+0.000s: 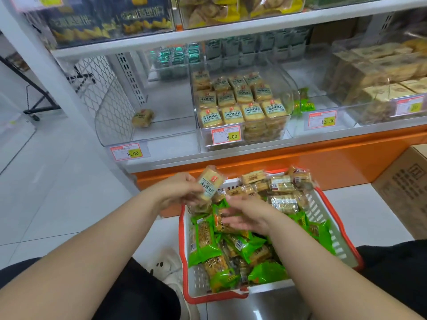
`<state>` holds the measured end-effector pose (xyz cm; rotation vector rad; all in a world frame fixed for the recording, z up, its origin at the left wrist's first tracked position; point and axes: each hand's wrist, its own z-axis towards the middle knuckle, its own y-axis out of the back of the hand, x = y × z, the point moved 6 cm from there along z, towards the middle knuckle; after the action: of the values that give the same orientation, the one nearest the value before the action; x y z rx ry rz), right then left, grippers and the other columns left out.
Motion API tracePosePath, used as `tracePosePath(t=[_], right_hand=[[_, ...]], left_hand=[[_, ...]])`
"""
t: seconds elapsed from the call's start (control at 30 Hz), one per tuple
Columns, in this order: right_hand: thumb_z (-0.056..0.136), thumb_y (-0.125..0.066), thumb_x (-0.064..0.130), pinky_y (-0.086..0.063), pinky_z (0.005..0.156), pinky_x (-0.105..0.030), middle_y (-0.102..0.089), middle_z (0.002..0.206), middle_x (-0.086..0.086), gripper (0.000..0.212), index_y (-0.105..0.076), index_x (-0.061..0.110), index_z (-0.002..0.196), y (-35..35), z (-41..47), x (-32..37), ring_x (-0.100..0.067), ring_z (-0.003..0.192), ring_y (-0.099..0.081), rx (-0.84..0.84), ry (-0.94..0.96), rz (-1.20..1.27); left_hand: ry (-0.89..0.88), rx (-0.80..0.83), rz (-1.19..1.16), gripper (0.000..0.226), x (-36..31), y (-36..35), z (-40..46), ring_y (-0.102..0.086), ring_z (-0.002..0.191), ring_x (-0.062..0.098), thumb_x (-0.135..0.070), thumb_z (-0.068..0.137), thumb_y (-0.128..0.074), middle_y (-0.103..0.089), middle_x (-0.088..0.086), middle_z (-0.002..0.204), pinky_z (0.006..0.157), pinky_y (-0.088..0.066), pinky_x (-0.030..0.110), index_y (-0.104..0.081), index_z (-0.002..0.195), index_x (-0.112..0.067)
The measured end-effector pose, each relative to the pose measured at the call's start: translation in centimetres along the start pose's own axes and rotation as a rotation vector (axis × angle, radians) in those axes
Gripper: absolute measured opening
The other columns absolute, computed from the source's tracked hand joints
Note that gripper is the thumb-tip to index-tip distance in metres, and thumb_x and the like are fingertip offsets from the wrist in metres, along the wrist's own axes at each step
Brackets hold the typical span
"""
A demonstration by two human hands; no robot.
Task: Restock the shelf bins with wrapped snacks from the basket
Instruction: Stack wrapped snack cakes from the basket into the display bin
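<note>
The left hand (182, 190) has its grip pinched on a wrapped snack (209, 184), long axis tilted up toward the nearly empty left bin (115, 125) straight above, while the right hand (245, 215) hovers slack-fingered over the basket (323, 218)

Top shelf bins (111, 19) cut off and blurred, cardboard box (406, 188) cropped — price tags' (129, 152) small print unreadable

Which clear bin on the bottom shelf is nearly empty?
The leftmost bin: it holds one lone snack pack, while the middle bin is packed in rows.
</note>
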<state>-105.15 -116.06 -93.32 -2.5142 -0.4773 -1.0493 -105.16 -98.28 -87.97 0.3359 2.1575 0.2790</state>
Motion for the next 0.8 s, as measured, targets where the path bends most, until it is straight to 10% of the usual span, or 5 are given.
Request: tracePosePath(t=[0.27,0.43,0.6,0.7,0.8], right_hand=[[0.086,-0.068,0.010,-0.048,0.069,-0.029,-0.073,0.103,-0.006,0.049,-0.049,0.019,0.131,-1.6,-3.0,5.9,-0.018,0.087,-0.068,-0.083,0.572,0.211],[0.089,-0.067,0.010,-0.051,0.070,-0.027,-0.069,0.080,-0.001,0.043,-0.049,0.019,0.128,-1.0,-5.4,9.8,-0.010,0.070,-0.064,-0.295,0.759,0.112],[0.091,-0.064,0.014,-0.054,0.072,-0.032,-0.063,0.074,0.002,0.028,-0.057,0.023,0.117,0.3,-5.8,17.5,-0.010,0.065,-0.058,-0.448,0.843,-0.083],[0.089,-0.065,0.015,-0.048,0.057,-0.029,-0.067,0.079,-0.002,0.030,-0.062,0.017,0.119,1.9,-2.6,23.1,-0.010,0.054,-0.054,-0.551,0.779,-0.186],[0.088,-0.065,0.013,-0.057,0.073,-0.034,-0.070,0.103,-0.008,0.031,-0.063,0.012,0.119,3.6,1.4,27.6,-0.018,0.066,-0.062,-0.628,0.688,-0.249]], left_hand=[[-0.103,0.120,-0.375,0.008,-5.4,-1.4,-3.9,-0.073,0.079,0.017,-0.011,0.096,-0.059,-0.075,0.007,0.085,0.064,-0.058,0.022,-0.059,0.087,-0.012],[-0.258,-0.081,0.108,0.032,-8.4,0.7,-4.4,-0.071,0.086,0.020,-0.048,0.095,-0.054,-0.070,-0.005,0.075,0.064,-0.052,0.026,-0.055,0.092,-0.017],[-0.514,-0.578,0.423,0.033,-13.0,5.3,-4.4,-0.058,0.110,0.018,-0.049,0.095,-0.053,-0.060,-0.003,0.122,0.090,-0.045,0.034,-0.057,0.117,-0.025],[-0.476,-0.524,0.467,0.065,-13.4,6.0,-2.9,-0.040,0.138,0.021,-0.044,0.096,-0.054,-0.037,0.003,0.153,0.106,-0.035,0.035,-0.028,0.151,-0.019],[-0.493,-0.400,0.408,0.056,-13.7,5.4,-1.7,-0.044,0.135,0.021,-0.037,0.097,-0.055,-0.046,0.000,0.148,0.102,-0.037,0.031,-0.035,0.147,-0.022]])
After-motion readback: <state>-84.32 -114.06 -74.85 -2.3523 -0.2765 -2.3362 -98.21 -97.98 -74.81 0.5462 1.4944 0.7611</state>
